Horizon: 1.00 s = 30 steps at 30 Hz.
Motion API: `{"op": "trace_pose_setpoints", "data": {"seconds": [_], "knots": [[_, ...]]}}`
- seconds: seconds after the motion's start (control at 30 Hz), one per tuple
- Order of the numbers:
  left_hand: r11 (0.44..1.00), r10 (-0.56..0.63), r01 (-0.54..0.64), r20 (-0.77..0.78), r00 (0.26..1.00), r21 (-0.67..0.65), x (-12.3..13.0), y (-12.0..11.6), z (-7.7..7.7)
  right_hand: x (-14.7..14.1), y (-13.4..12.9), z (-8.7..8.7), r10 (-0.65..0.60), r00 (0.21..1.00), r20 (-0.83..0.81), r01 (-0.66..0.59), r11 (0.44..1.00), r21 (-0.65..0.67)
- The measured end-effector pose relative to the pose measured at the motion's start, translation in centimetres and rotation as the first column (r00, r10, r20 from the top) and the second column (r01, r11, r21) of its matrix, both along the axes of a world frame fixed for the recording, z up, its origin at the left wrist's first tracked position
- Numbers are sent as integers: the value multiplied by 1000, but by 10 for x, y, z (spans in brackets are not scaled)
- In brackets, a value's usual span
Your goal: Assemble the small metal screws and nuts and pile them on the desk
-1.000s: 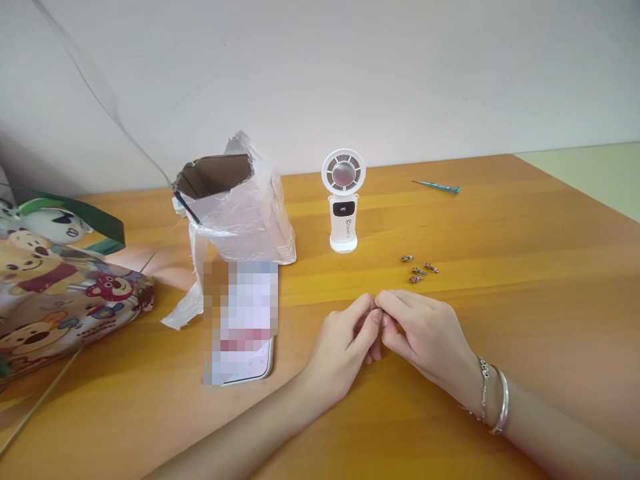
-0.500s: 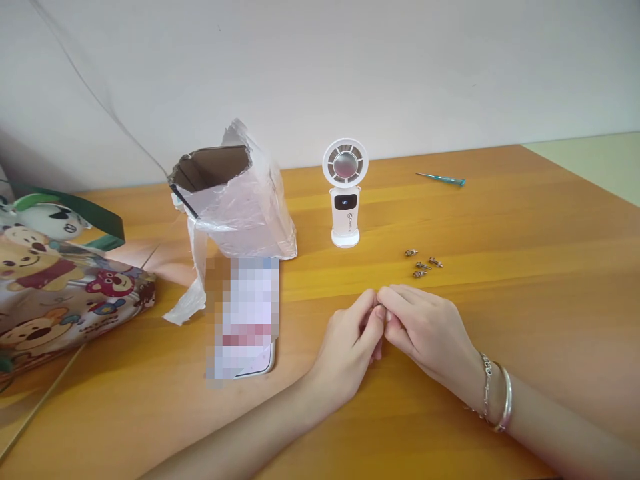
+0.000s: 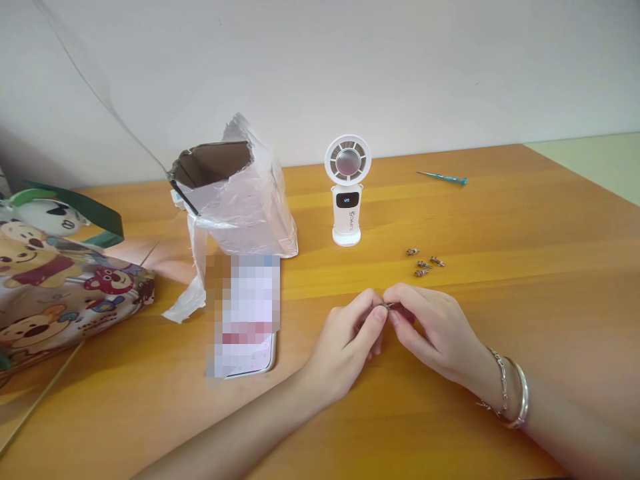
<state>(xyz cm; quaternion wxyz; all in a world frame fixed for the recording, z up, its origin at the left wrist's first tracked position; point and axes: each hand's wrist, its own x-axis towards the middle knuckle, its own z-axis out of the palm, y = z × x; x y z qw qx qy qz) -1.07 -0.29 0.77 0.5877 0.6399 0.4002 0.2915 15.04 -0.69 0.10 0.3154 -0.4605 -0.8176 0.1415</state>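
My left hand (image 3: 353, 343) is closed, pinching a small metal part (image 3: 387, 306) between thumb and forefinger. My right hand (image 3: 433, 327) is closed too, its thumb and fingertips at the other end of the same part. Fingers cover most of it, so its exact shape is hidden. Just beyond my right hand, several small metal parts with thin pins (image 3: 423, 265) lie loosely grouped on the wooden table (image 3: 500, 267).
A white handheld fan (image 3: 347, 213) stands upright behind the hands. Farther right lies a teal-handled screwdriver (image 3: 453, 179). To the left are a phone (image 3: 250, 363), an open plastic-wrapped cardboard box (image 3: 240, 213) and a cartoon-print bag (image 3: 65, 287).
My right hand has shifted slightly right, opening a small gap between the hands. The metal part now shows between the fingertips.
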Motion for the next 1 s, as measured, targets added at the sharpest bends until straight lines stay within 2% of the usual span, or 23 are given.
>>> {"op": "trace_pose_setpoints", "data": {"seconds": [0.23,0.37,0.57,0.8,1.0], "knots": [[1000,-16,16,-21,1000,16,-3,2,0,1,-1,0,12,1000,-11,-12,999,-29],[1000,-15,15,-30,999,24,-3,3,0,2,-1,1,-9,997,-78,3,998,-67],[994,-12,29,-165,986,102,-4,5,0,3,-3,5,45,983,-176,-72,986,-152],[967,-17,90,-290,957,240,-11,11,5,12,2,6,151,975,-162,-178,970,-168],[952,-108,191,-322,941,239,-13,13,2,15,3,7,225,969,-104,-245,937,-249]]}}
